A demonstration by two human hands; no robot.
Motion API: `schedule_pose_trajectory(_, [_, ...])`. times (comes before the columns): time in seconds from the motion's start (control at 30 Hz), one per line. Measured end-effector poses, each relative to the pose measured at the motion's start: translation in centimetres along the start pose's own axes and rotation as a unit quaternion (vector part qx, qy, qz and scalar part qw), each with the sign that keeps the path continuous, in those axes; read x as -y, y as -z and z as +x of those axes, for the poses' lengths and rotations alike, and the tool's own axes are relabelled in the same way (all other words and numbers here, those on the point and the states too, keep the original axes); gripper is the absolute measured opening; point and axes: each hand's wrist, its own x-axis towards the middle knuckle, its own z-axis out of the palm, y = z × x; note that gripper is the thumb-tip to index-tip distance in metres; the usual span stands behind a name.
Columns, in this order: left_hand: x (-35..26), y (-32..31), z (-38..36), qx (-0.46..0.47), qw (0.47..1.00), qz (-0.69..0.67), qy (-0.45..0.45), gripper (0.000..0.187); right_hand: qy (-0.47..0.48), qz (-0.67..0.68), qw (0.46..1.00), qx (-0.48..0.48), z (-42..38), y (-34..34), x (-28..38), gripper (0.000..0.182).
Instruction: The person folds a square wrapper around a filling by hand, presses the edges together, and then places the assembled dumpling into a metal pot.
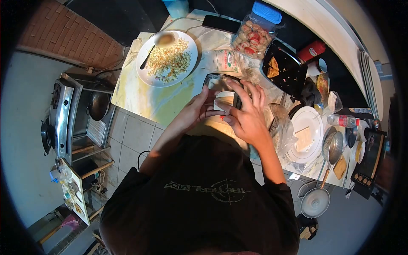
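Observation:
At the table's near edge, my left hand (196, 105) and my right hand (250, 117) meet around a small pale, flat piece with a tan middle (226, 100). It looks like a folded wrapper, though fingers cover part of it. The fingers of my left hand curl under its left side, while my right thumb and fingers pinch it from the right. Just beneath them is a dark-rimmed tray (209, 78), mostly hidden by my hands. To the left, a white plate (143, 75) carries shredded filling (172, 59) and a spoon (163, 40).
Behind my hands are a labelled plastic bag (227, 60) and a bag of round pieces (251, 39). A black tray (293, 63) with fried pieces stands back right. On the right are a white plate (314, 123) with a square sheet (303, 139), a bottle (342, 121) and a strainer (332, 146).

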Motion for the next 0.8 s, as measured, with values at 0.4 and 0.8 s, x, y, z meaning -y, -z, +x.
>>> schedule_pose_trajectory(0.4, [0.0,-0.3,-0.3,-0.054,0.998,0.033,-0.010,0.043,-0.081,0.184,0.974,-0.102,-1.0,0.4,-1.1,0.027])
schedule_pose_trajectory(0.8, [-0.9,-0.5,-0.7,0.023,0.988,0.155,-0.013,0.048,-0.138,0.409,0.895,-0.111,0.0,-2.3,-1.8,0.042])
